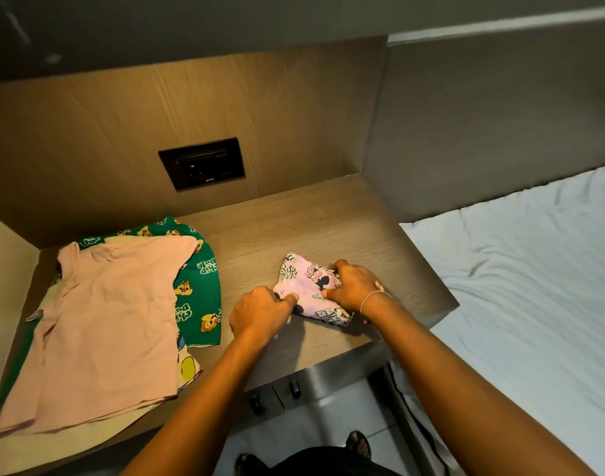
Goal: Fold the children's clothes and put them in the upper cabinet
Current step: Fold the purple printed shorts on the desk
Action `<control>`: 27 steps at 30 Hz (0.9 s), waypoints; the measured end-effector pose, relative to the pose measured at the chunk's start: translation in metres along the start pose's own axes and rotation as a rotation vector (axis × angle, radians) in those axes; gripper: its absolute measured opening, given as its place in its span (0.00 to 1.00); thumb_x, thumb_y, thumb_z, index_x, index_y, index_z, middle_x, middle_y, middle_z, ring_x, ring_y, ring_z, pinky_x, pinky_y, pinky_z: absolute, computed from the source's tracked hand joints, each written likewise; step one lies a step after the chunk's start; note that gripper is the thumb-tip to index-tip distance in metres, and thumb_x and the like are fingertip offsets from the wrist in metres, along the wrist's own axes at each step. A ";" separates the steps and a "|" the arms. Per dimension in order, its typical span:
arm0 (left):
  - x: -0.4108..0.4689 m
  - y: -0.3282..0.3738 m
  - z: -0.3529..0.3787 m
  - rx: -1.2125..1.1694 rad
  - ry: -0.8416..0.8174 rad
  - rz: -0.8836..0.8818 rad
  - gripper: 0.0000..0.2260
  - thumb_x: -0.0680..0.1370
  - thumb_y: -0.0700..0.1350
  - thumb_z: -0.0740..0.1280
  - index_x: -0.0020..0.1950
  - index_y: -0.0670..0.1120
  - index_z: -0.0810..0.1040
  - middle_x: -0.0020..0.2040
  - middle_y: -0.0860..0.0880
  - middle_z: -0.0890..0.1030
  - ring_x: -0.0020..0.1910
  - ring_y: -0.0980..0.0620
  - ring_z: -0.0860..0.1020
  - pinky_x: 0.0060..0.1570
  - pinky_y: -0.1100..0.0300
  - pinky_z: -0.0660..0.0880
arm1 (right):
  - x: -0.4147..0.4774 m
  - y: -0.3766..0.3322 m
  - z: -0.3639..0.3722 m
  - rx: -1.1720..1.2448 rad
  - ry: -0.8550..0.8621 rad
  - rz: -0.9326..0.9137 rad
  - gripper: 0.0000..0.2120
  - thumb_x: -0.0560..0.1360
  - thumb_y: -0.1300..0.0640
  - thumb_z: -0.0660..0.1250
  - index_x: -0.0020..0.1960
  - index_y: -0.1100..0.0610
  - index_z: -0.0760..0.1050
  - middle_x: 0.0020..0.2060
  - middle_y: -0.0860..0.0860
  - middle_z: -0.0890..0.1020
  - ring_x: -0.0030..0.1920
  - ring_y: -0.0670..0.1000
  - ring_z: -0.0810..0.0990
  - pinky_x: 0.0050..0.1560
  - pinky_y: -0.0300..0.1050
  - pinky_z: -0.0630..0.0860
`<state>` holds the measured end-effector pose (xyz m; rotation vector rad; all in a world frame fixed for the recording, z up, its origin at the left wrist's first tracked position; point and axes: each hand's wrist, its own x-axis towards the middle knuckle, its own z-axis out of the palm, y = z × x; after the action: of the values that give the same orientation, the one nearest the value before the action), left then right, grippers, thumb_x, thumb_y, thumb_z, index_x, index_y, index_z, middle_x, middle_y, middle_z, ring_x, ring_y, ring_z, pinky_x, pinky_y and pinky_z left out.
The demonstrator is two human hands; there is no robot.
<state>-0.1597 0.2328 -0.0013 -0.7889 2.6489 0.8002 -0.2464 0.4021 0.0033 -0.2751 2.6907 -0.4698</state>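
A small pink garment with cartoon prints [306, 285] lies bunched on the wooden desk [328, 221]. My left hand [260, 312] pinches its near left edge. My right hand [354, 286] grips its right side, covering part of the cloth. At the desk's left a plain pink shirt [105, 321] lies spread flat on top of a green cartoon-print garment [199, 286], with a yellow printed piece [187, 369] peeking out beneath. No cabinet is in view.
A black wall socket [202, 163] sits in the wood back panel. A bed with a white sheet [534, 286] lies to the right. Drawer handles [294, 389] show under the desk's front edge. My feet stand on pale floor below.
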 end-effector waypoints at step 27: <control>0.010 0.122 0.075 0.157 0.093 0.741 0.39 0.72 0.72 0.56 0.77 0.51 0.56 0.78 0.49 0.59 0.78 0.47 0.52 0.73 0.42 0.52 | -0.034 0.147 -0.046 0.048 0.337 -0.070 0.28 0.79 0.50 0.60 0.77 0.52 0.57 0.75 0.53 0.64 0.74 0.59 0.62 0.71 0.57 0.63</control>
<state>-0.2307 0.3569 -0.0134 0.2368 3.0514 0.6942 -0.2529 0.5594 0.0014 -0.3010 2.9982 -0.6531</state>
